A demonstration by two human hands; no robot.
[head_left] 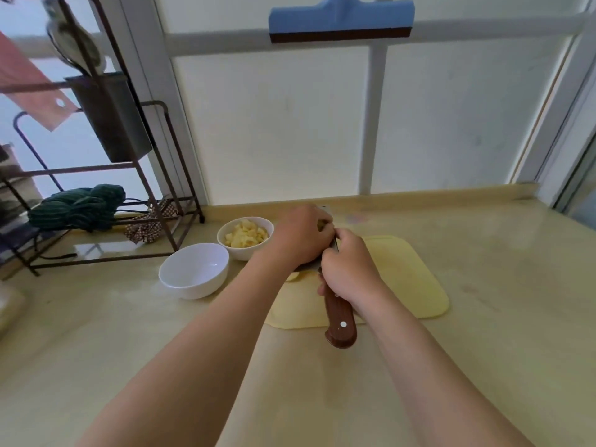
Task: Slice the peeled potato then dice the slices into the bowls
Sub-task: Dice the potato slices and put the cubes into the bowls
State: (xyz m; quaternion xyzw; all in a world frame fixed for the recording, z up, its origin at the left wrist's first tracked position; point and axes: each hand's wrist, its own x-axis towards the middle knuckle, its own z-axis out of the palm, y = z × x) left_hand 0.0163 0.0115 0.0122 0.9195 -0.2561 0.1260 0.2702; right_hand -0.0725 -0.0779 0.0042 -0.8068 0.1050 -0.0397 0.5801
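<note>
My right hand (350, 269) grips a knife by its brown wooden handle (340, 321) over the yellow cutting board (409, 279). The blade runs forward under my left hand (301, 235) and is mostly hidden. My left hand is curled over the blade with a bit of potato (321, 224) showing between its fingers. A pale potato slice (293, 276) peeks out below my left wrist. A white bowl (245, 250) with diced potato stands left of the board. An empty white bowl (193, 271) sits in front of it.
A metal rack (154, 195) stands at the left with a dark utensil holder (113, 117), a green cloth bundle (77, 206) and a patterned cloth (143, 230). A window wall (290, 124) backs the beige counter (500, 333). A blue squeegee (342, 21) hangs above.
</note>
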